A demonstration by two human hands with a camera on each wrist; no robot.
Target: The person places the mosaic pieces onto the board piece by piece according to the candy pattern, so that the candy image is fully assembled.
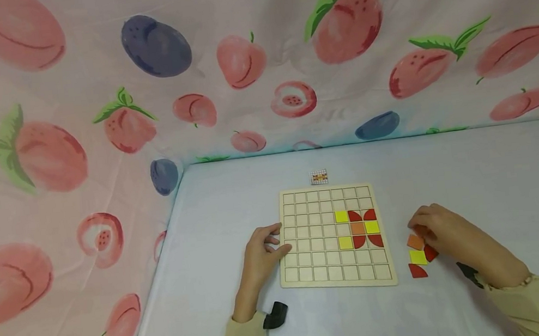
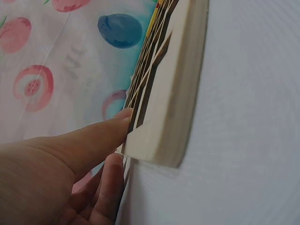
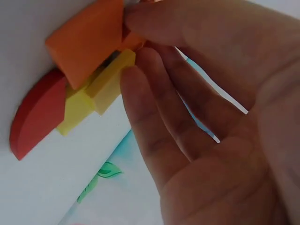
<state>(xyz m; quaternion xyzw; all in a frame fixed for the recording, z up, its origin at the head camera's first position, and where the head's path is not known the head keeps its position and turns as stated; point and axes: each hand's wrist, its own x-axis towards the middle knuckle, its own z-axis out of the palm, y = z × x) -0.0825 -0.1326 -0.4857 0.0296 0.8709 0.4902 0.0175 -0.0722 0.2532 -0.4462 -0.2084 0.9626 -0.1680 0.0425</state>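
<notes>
A pale wooden grid board (image 1: 308, 229) lies flat, with red quarter-round, yellow and orange tiles in its right half. My left hand (image 1: 258, 248) is at its left edge. In the left wrist view, that hand's thumb (image 2: 93, 140) rests over the board's rim, the other fingers beside it. To the right of the board, my right hand (image 1: 441, 229) bends over loose tiles. In the right wrist view, its thumb and fingers pinch a mostly hidden orange tile (image 3: 133, 41). Close by are an orange square (image 3: 86, 44), a red quarter-round tile (image 3: 40, 112) and yellow tiles (image 3: 112, 82).
A small patterned card (image 1: 318, 177) lies just beyond the board's far edge. White cloth (image 1: 233, 194) covers the table. A fruit-print curtain (image 1: 254, 27) hangs behind and to the left. Black wrist mounts (image 1: 275, 315) are on both arms.
</notes>
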